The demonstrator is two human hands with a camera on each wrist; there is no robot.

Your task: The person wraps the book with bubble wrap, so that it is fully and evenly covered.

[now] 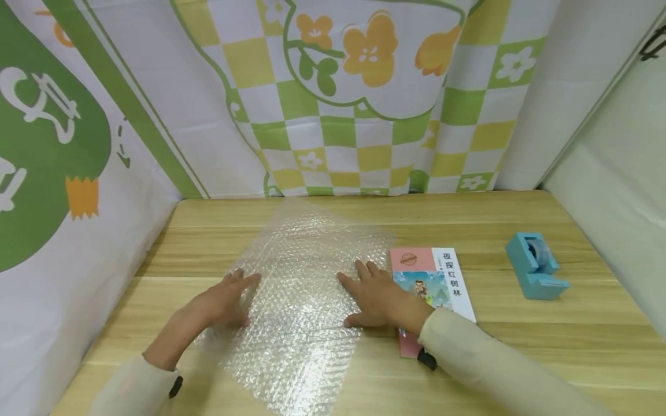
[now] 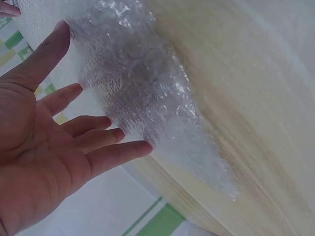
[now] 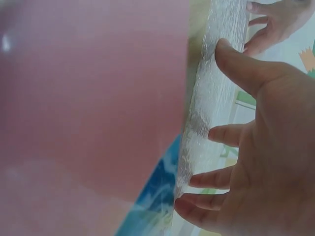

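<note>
A sheet of clear bubble wrap lies spread on the wooden table, set at a slant. At its left edge is my left hand, fingers spread and fingertips touching the film; the left wrist view shows the sheet's edge beyond those fingertips. My right hand rests its spread fingers on the sheet's right side. Partly under the right wrist lies a book with a pink, white and blue illustrated cover. Its pink cover fills much of the right wrist view, beside the right hand.
A blue tape dispenser with a roll of clear tape stands on the right of the table. A patterned curtain hangs along the table's back edge, with white cloth walls at both sides.
</note>
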